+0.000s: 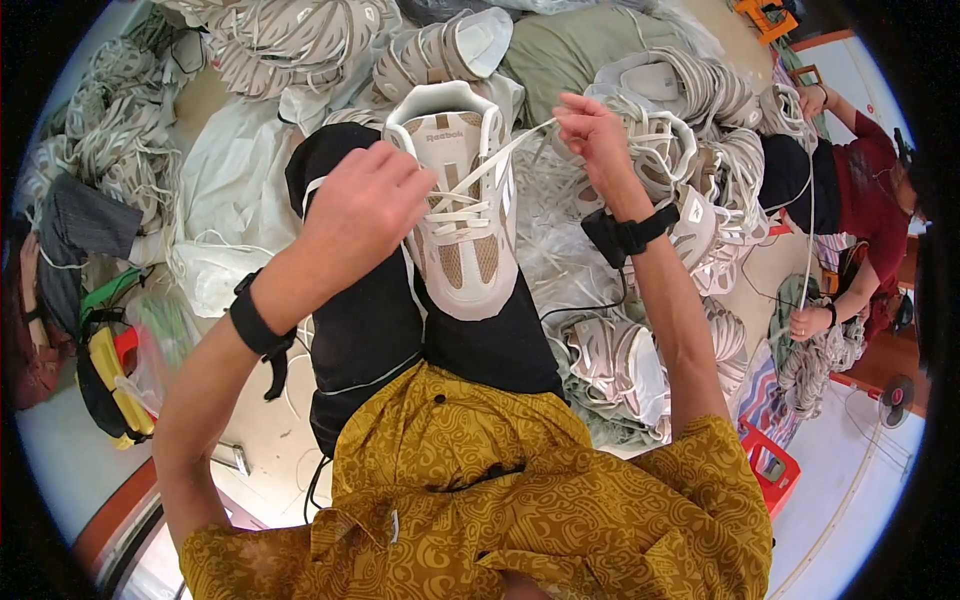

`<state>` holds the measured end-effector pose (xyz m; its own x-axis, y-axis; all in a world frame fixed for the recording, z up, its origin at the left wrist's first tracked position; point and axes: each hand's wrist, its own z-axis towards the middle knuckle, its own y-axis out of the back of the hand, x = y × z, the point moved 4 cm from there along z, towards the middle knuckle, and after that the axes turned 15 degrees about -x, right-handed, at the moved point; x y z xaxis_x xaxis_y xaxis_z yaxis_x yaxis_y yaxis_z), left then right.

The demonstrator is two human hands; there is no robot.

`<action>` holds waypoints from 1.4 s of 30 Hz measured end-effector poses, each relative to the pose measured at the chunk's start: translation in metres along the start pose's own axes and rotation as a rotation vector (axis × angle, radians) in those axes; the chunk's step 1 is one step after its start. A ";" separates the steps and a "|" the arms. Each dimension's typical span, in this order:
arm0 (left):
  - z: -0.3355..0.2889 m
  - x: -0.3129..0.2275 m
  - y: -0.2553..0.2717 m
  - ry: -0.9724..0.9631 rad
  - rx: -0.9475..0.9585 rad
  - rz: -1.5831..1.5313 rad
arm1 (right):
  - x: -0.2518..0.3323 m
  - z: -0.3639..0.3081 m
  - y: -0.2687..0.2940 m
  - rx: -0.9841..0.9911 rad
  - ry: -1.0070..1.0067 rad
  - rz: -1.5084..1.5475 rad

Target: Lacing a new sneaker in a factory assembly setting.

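A beige and white sneaker rests across my black-trousered legs, toe toward me, its laces crossed over the tongue. My left hand is closed at the sneaker's left eyelet edge; its fingertips are partly hidden, so what they grip does not show. Raised off to the right of the shoe, my right hand pinches a cream shoelace. That lace runs taut and slanting from the right eyelets up to my fingers.
Stacked beige sneakers lie beyond my knees, with more shoes heaped at my right. White plastic sheeting spreads at the left. On the far right a co-worker holds a long lace. A red plastic stool stands lower right.
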<state>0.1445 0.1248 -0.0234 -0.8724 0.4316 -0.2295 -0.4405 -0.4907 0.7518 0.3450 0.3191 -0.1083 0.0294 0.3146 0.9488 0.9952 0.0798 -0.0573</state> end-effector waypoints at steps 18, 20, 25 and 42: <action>0.009 0.001 -0.031 0.136 0.177 -0.025 | 0.030 -0.101 -0.086 0.510 1.222 -0.839; 0.012 0.006 -0.030 0.242 0.205 -0.112 | 0.030 -0.099 -0.086 0.508 1.225 -0.873; 0.011 0.022 -0.026 0.384 0.415 -0.089 | 0.028 -0.094 -0.088 0.583 1.020 -0.877; -0.012 0.040 -0.020 0.408 0.467 -0.182 | 0.026 -0.077 -0.059 0.575 0.499 -0.657</action>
<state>0.1162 0.1429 -0.0547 -0.8432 0.1090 -0.5264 -0.5309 -0.0155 0.8473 0.2944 0.2495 -0.0562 -0.3426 -0.3780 0.8601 0.6357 0.5808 0.5084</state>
